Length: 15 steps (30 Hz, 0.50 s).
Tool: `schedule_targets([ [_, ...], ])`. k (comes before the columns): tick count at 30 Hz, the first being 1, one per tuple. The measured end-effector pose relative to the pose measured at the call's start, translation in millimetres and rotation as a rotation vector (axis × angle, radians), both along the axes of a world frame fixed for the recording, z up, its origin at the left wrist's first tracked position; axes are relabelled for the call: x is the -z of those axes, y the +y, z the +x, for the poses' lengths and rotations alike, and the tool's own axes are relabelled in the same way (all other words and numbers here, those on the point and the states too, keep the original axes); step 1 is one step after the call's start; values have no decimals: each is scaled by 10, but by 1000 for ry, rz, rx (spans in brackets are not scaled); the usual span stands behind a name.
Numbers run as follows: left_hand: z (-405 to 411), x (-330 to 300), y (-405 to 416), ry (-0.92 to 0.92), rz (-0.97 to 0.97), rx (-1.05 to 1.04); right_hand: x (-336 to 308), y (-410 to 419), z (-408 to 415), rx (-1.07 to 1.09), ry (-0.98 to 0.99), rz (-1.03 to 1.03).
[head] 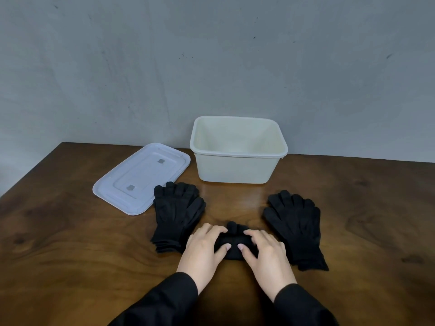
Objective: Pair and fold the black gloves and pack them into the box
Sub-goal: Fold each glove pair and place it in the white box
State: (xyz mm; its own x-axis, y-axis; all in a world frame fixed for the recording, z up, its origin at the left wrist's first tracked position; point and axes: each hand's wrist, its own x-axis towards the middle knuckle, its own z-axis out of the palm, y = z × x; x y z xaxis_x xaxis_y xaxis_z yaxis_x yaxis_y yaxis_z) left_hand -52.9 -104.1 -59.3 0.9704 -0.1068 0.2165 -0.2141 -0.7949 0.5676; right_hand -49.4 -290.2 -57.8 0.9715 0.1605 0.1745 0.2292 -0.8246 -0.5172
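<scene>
Folded glove bundle [231, 243] just before box [237, 149], held at both ends by left hand [202, 248] and right hand [266, 252], fingers curled; likely soft, light, springy, best pinched across fold.

one cream rectangular plastic box [237, 169] and one pale flat plastic lid [141, 178] sit on one dark wooden table [70, 243]. there are three groups of black knit gloves: a left stack [175, 215], a right stack [295, 227] and one folded bundle [233, 243]; gloves per stack cannot be counted. two bare hands show, left [203, 248] and right [266, 251].
</scene>
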Motion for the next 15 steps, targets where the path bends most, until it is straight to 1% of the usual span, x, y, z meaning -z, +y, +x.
schedule_targets([
  [1, 16, 16, 2, -29, 28, -14, 40, 5, 4, 7, -31, -56],
  [3, 3, 38, 25, -128, 131, 7, 97, 18, -9, 0, -121, -94],
  [6, -97, 78, 97, -257, 342, 196, 188, 8, -48, -115, -255, -124],
  [8, -161, 117, 151, -244, 377, 238, 207, -26, -83, -178, -246, -144],
  [10, -189, 130, 174, -175, 371, 219, 188, -70, -113, -205, -176, -163],
  [12, -184, 104, 144, -128, 379, 199, 140, -83, -121, -205, -113, -189],
  [15, -132, 55, 78, -115, 323, 179, 74, -58, -90, -176, -99, -183],
])
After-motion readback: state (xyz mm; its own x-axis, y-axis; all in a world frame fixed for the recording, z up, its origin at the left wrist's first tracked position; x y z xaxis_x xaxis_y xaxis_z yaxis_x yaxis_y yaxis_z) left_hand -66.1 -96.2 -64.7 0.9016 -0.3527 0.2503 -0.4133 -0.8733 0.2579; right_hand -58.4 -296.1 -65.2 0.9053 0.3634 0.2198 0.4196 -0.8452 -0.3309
